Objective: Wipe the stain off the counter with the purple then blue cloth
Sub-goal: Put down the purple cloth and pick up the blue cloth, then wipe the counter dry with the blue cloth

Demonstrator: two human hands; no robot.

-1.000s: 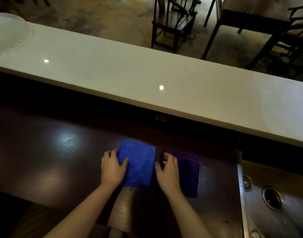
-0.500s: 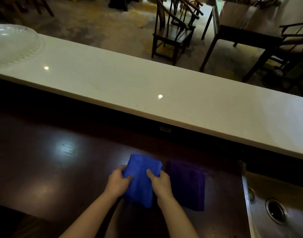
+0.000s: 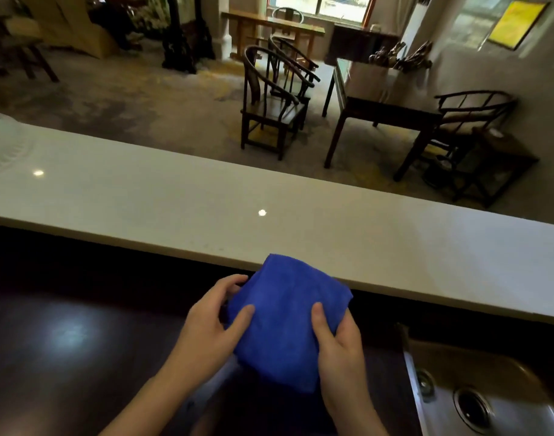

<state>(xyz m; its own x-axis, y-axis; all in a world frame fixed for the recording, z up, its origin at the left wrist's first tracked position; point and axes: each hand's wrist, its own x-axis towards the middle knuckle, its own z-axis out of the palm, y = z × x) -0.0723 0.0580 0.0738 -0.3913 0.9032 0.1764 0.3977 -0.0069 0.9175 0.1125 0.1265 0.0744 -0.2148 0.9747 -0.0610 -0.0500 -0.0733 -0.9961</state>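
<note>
Blue cloth: a folded blue cloth [image 3: 285,322] is held up between both hands above the dark tabletop [image 3: 65,357], its top corner overlapping the near edge of the white tabletop [image 3: 206,196] in the head view.
Left hand: the left hand [image 3: 211,328] grips the cloth's left edge, thumb laid across the front, fingers curled behind.
Right hand: the right hand [image 3: 338,344] has its grip closed on the cloth's right side, thumb pressed on the front face, fingers hidden behind the fabric.
Purple cloth: not visible; whether it lies behind the blue cloth cannot be told.
Stain: no mark can be made out on either surface.
Sink: a steel sink [image 3: 489,401] with a round drain sits at lower right, beside the dark tabletop.
Beyond: dark wooden chairs [image 3: 269,102] and a table [image 3: 385,105] stand on the floor past the white tabletop.
</note>
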